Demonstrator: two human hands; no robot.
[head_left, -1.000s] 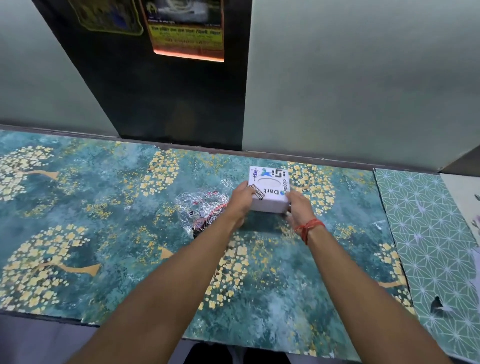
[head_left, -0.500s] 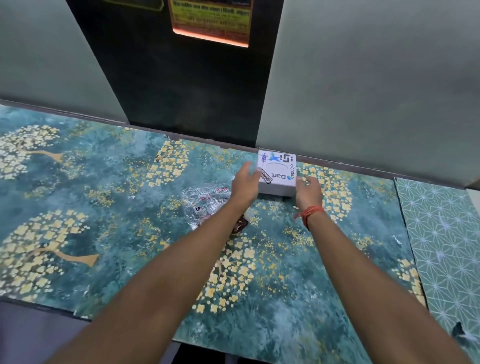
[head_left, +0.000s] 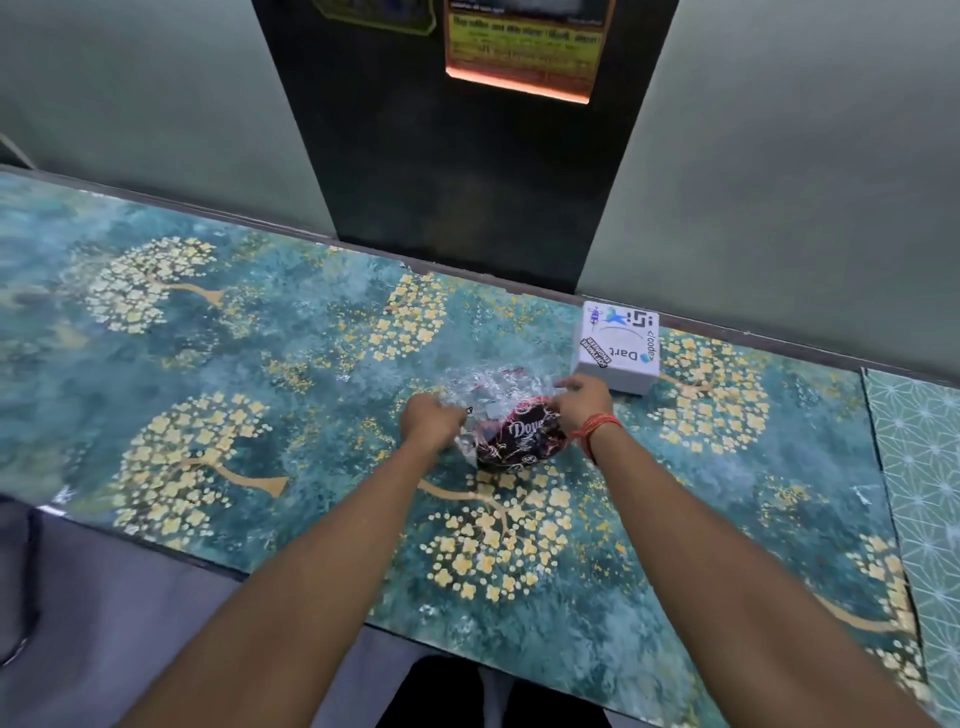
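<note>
A clear plastic bag (head_left: 493, 389) lies mid-table with a dark red patterned item (head_left: 519, 439) inside it, printed with white lettering. My left hand (head_left: 434, 423) pinches the bag's left side with curled fingers. My right hand (head_left: 584, 402), with a red thread round the wrist, grips the bag's right side. A white box with stickers (head_left: 618, 345) stands on the table just behind my right hand, close to the back wall, with neither hand on it.
The table (head_left: 260, 364) is covered in a teal sheet with golden trees; a green star-patterned sheet (head_left: 919, 467) adjoins it on the right. A dark panel (head_left: 467, 182) with posters rises behind. The table's front edge runs near my elbows.
Both hands have let go of the white box, which now stands near the back wall. They have moved back and left onto the plastic bag.
</note>
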